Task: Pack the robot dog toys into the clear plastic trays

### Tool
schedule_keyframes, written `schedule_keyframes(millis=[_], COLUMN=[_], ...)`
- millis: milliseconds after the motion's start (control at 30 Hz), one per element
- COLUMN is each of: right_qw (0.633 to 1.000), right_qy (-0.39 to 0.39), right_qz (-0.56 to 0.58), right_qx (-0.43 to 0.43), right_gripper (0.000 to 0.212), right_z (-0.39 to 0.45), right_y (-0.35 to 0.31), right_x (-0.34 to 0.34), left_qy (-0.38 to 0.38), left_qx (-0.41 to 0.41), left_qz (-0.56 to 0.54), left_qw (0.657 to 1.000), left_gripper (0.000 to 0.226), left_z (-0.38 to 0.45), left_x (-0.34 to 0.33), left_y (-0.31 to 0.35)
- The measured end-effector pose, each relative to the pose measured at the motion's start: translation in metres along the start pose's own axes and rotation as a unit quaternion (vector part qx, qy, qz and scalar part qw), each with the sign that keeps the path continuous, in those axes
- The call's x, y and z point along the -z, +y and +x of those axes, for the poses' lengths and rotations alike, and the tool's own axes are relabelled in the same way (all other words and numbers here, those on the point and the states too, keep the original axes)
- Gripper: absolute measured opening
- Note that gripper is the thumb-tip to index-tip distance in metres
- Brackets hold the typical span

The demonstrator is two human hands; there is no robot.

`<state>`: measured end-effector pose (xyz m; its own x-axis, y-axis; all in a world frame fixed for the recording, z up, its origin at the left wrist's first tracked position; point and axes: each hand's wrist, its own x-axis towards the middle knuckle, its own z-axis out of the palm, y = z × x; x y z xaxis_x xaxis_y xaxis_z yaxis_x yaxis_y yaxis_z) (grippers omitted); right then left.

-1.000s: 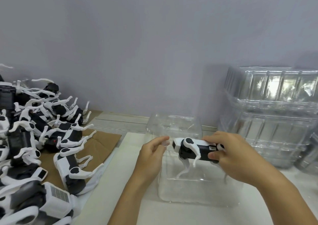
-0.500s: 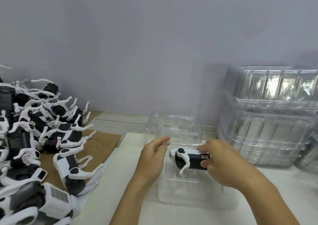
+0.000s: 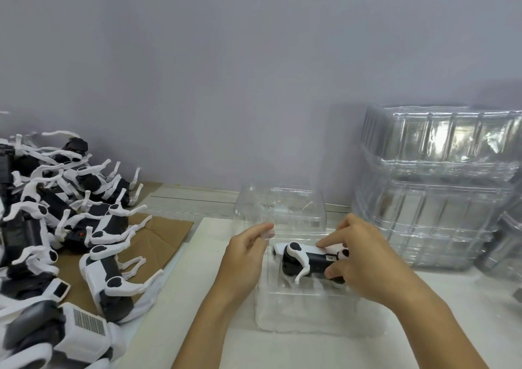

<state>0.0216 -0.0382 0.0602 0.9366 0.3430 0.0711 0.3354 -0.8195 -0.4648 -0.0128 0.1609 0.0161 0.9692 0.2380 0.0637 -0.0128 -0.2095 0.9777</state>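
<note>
Gripping the robot dog toy [image 3: 309, 262] round its black body, the right hand [image 3: 364, 258] has its thumb curled under the near side and its fingers laid along the white back, lowering the toy, legs down, into the open clear plastic tray [image 3: 305, 315] on the white worktop [image 3: 197, 326]. Beside it the left hand [image 3: 244, 255] pinches the thin tray wall at its left edge, fingers curled, steadying it. The toy looks like hard moulded plastic, light and stiff; its white legs are slender and jointed, so they are probably the weak point and could snag on the tray's moulded pockets. The body is the safe place to hold, as now, not the legs. The tray is thin and springy, likely to flex or skid unless braced.

To the left, loose toys [image 3: 56, 241] lie heaped on brown cardboard [image 3: 166, 238], legs tangled. Farther back an empty tray [image 3: 282, 207] stands near the wall, and at the right a tall stack of trays [image 3: 435, 199] waits
</note>
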Motion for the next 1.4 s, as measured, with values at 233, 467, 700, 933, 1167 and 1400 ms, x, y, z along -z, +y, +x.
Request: schedule_keyframes(millis=[233, 467, 700, 933, 1167, 1400], right_qw=[0.999, 0.996, 0.994, 0.986, 0.988, 0.986], right_qy=[0.01, 0.085, 0.095, 0.064, 0.078, 0.122], right_qz=[-0.03, -0.019, 0.001, 0.005, -0.018, 0.105], right_qx=[-0.04, -0.028, 0.044, 0.151, 0.132, 0.047], right_gripper=[0.028, 0.003, 0.022, 0.021, 0.023, 0.011], right_z=[-0.008, -0.003, -0.004, -0.001, -0.001, -0.001], right_y=[0.009, 0.009, -0.001, -0.031, -0.032, 0.0], right_x=[0.021, 0.009, -0.001, -0.033, -0.037, 0.003], left_qy=[-0.002, 0.002, 0.004, -0.024, -0.019, -0.02], left_qx=[0.0, 0.003, 0.001, 0.0, -0.001, 0.007], left_qz=[-0.005, 0.002, -0.001, -0.01, -0.007, -0.012], left_qw=[1.0, 1.0, 1.0, 1.0, 1.0, 1.0], left_gripper=[0.035, 0.039, 0.036, 0.03, 0.032, 0.03], left_z=[0.001, 0.001, 0.002, 0.005, 0.007, 0.005], left_x=[-0.001, 0.0, -0.004, -0.007, -0.007, -0.004], left_y=[0.001, -0.001, -0.004, -0.009, -0.01, -0.007])
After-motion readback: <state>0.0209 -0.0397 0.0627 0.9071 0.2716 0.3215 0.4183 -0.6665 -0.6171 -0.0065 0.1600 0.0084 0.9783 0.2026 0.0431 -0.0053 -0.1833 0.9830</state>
